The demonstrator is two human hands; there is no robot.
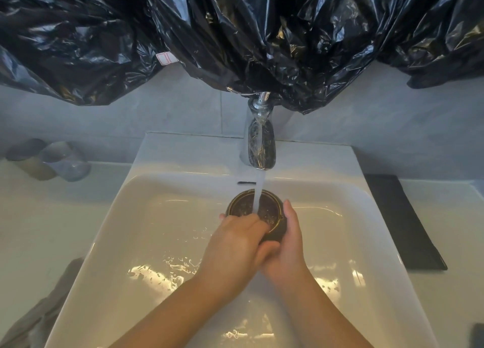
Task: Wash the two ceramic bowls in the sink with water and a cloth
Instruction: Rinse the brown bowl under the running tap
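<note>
A dark ceramic bowl with a gold rim sits tilted toward me under the running water, low in the white sink. My right hand cups the bowl's right side and underside, fingers wrapped round its outer wall. My left hand lies over the near rim, its fingers curled into the bowl's inside. The stream lands inside the bowl just beyond my left fingers. Only one bowl is in view. A grey cloth lies on the counter at the sink's left front corner, apart from both hands.
The chrome tap stands at the back of the sink. Two cups sit on the counter at the left. A black mat lies on the counter at the right. Black plastic sheeting hangs over the wall above.
</note>
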